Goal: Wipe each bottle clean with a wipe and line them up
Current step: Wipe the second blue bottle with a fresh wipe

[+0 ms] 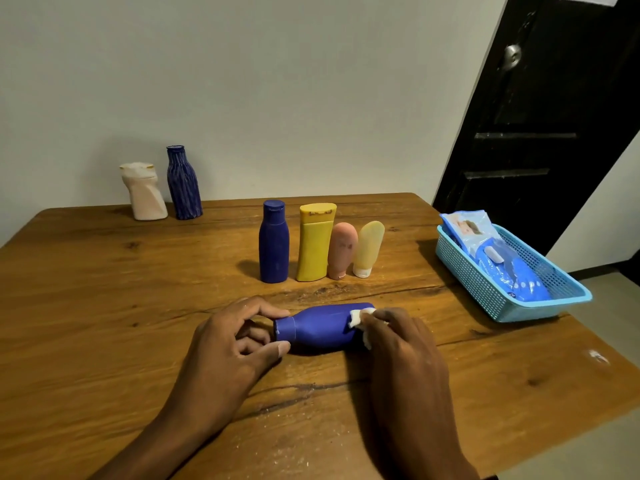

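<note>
A blue bottle (322,325) lies on its side on the wooden table (104,306), cap end pointing left. My left hand (228,344) grips its cap end with thumb and fingers. My right hand (401,344) presses a white wipe (360,322) against the bottle's base end. Behind it stand several bottles in a row: a dark blue one (274,241), a yellow one (314,241), a pink tube (342,250) and a pale yellow tube (368,248). At the far left stand a cream bottle (143,191) and a streaked blue bottle (183,183).
A light blue plastic basket (485,289) at the table's right edge holds wipe packets (498,254). A wall runs behind the table and a dark door (540,109) stands at the right. White crumbs dot the near table surface.
</note>
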